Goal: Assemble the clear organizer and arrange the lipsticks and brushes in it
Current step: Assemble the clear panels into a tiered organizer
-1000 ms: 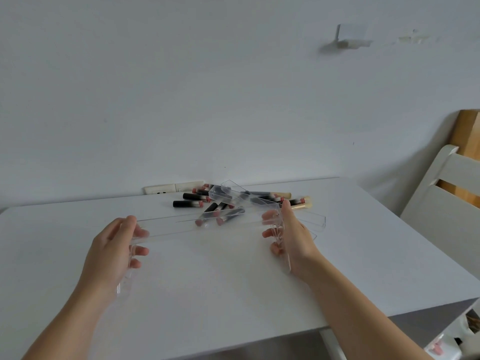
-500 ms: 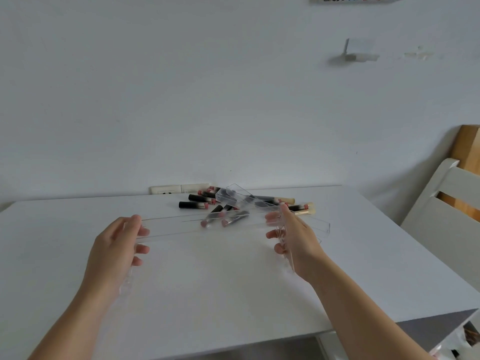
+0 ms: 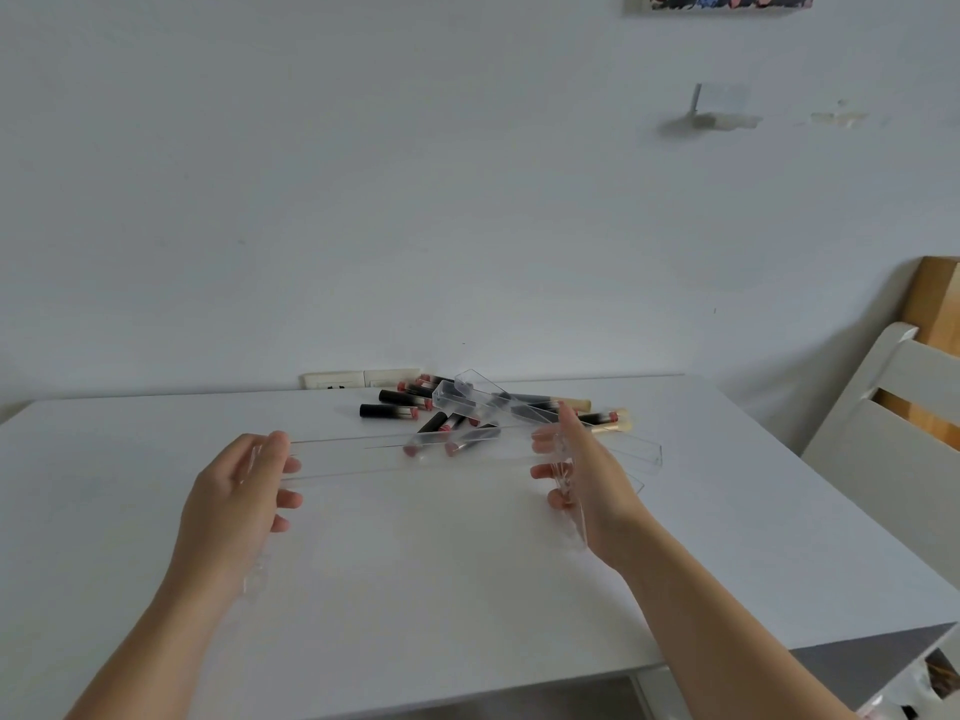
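A long clear organizer tray (image 3: pixel 415 462) lies across the white table (image 3: pixel 415 574). My left hand (image 3: pixel 241 493) grips its left end wall, thumb on top and fingers inside. At the right end wall, my right hand (image 3: pixel 579 470) holds on the same way. Behind the tray, several black lipsticks (image 3: pixel 389 410) with pink tips lie in a loose pile. Two of them show through the tray's back wall. Brushes (image 3: pixel 605 419) with beige handles lie to the right of the pile. A smaller clear insert (image 3: pixel 475 394) rests tilted on top of the pile.
Another clear piece (image 3: pixel 641 452) lies just right of my right hand. A wall socket (image 3: pixel 358 379) sits at the table's back edge. A white chair (image 3: pixel 893 423) stands at the right, and the table's front right corner is near it.
Both hands keep the same hold on the tray ends. My head has tilted up a little, so the table sits lower in view.
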Demonstrator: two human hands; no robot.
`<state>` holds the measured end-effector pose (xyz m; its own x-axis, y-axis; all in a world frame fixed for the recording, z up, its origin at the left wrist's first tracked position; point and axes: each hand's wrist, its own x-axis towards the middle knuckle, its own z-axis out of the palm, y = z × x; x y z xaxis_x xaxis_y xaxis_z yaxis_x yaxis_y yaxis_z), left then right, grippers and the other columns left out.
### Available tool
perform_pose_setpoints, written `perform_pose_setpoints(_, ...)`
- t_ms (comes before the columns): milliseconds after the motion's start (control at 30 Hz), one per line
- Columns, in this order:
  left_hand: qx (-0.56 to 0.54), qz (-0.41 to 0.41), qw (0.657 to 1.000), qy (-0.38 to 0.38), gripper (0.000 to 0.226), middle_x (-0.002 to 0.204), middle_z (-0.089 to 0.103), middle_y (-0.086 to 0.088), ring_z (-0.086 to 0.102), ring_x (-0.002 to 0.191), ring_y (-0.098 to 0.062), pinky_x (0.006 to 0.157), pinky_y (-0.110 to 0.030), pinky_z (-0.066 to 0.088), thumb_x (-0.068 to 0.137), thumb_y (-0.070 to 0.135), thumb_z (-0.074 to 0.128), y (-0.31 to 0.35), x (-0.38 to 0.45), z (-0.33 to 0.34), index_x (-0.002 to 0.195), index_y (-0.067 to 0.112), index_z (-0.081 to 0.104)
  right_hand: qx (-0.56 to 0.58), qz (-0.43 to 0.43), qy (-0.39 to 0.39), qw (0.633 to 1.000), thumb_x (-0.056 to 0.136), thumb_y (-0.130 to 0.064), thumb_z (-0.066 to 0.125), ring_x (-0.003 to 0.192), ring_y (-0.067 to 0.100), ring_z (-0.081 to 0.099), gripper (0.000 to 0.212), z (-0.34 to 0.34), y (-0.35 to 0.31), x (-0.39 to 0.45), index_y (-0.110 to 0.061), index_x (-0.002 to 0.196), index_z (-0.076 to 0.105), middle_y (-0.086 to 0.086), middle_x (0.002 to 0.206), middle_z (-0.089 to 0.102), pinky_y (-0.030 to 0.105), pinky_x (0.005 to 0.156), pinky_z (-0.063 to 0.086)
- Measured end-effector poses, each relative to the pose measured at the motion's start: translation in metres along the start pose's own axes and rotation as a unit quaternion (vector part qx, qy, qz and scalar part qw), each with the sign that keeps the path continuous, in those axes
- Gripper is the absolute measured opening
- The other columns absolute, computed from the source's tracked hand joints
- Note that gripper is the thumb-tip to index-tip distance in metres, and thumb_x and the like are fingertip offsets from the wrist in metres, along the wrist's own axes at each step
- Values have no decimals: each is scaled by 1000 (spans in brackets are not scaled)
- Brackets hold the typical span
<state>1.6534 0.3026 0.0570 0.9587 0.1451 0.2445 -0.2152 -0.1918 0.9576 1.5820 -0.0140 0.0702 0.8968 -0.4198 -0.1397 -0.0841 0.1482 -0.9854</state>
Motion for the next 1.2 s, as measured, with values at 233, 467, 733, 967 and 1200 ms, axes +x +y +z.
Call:
perform_pose_setpoints(233, -2, -3, 1000, -4, 28, 88, 73, 11, 69, 59, -12, 54, -33, 52, 84, 57, 53, 2, -2, 3, 78, 33, 66, -60, -32, 12, 998, 95, -57, 52, 77, 11, 62, 35, 1, 2, -2, -27, 100, 69, -13, 100, 70, 29, 60, 40)
perform_pose_setpoints(467, 5, -27, 1000, -7, 34, 85, 72, 12, 73, 65, -14, 59, -35, 55, 77, 63, 50, 4, 2, 3, 75, 34, 67, -87, -43, 19, 995, 100, -55, 44, 74, 12, 62, 38, 6, 2, 0, -25, 101, 68, -9, 104, 67, 28, 59, 40)
perform_pose_setpoints(733, -9, -60, 998, 3, 34, 78, 72, 5, 75, 73, -23, 66, -37, 55, 81, 56, 54, -7, 6, 0, 71, 27, 67, -58, -17, -23, 998, 103, -44, 45, 86, 18, 69, 35, 0, 1, -1, -21, 109, 71, 1, 114, 69, 30, 62, 45)
perform_pose_setpoints(967, -55, -89, 994, -5, 30, 85, 70, -4, 70, 76, -26, 67, -36, 54, 99, 35, 59, -8, 6, 8, 79, 15, 69, -38, -20, 1, 999, 99, -29, 53, 76, 20, 69, 21, -1, -1, -1, -19, 102, 72, 5, 108, 70, 31, 57, 49)
perform_pose_setpoints(1200, -95, -118, 988, -8, 28, 89, 67, -8, 66, 78, -24, 78, -38, 56, 101, 30, 61, -4, 5, 11, 84, 12, 72, -41, -29, 8, 999, 98, -27, 53, 83, 23, 69, 20, 0, 0, 4, -19, 96, 71, 3, 102, 70, 34, 70, 56)
